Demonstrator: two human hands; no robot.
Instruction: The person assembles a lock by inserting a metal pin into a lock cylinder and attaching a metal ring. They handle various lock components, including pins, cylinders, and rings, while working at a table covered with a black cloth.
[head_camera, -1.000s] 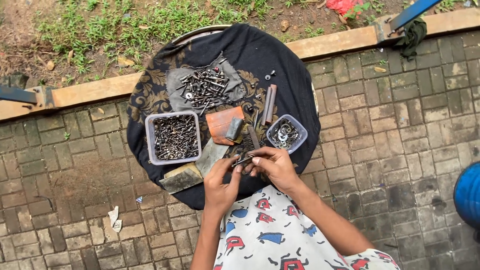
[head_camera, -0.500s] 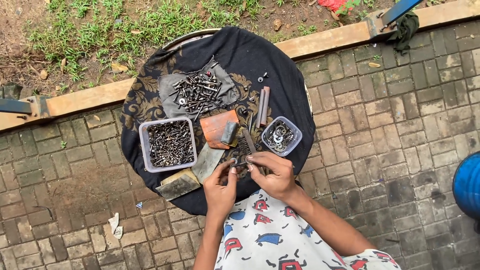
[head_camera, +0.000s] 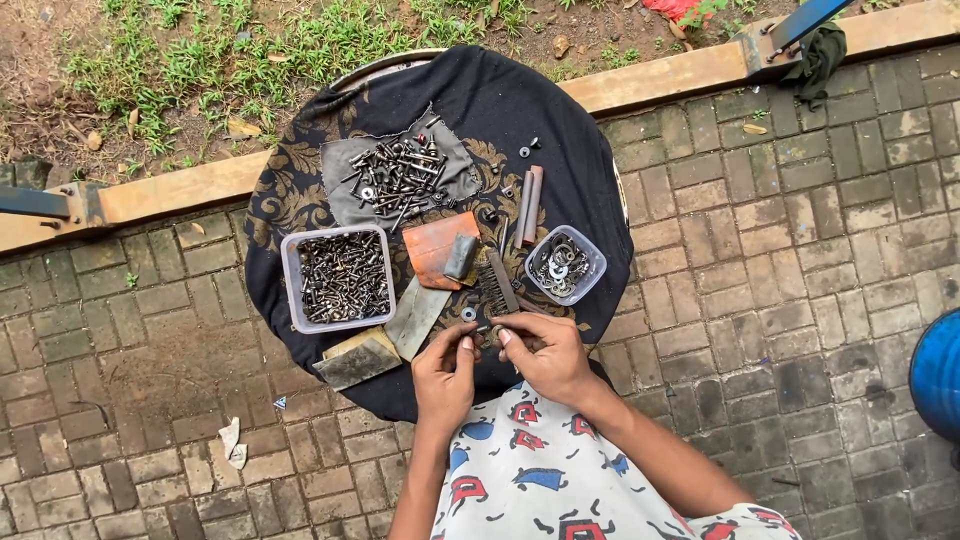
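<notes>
Both hands meet at the near edge of the round surface (head_camera: 300, 190), which is draped in a dark patterned cloth. The left hand (head_camera: 445, 375) and right hand (head_camera: 545, 355) are curled nearly closed, fingertips pinching a small dark metal part (head_camera: 487, 334) between them; it may be a bolt, too small to tell. Just beyond lies a wire brush (head_camera: 495, 285). A clear square tub of dark screws (head_camera: 340, 277) stands to the left, a smaller clear tub of washers (head_camera: 563, 265) to the right, and loose bolts (head_camera: 395, 175) are heaped on a grey rag farther back.
</notes>
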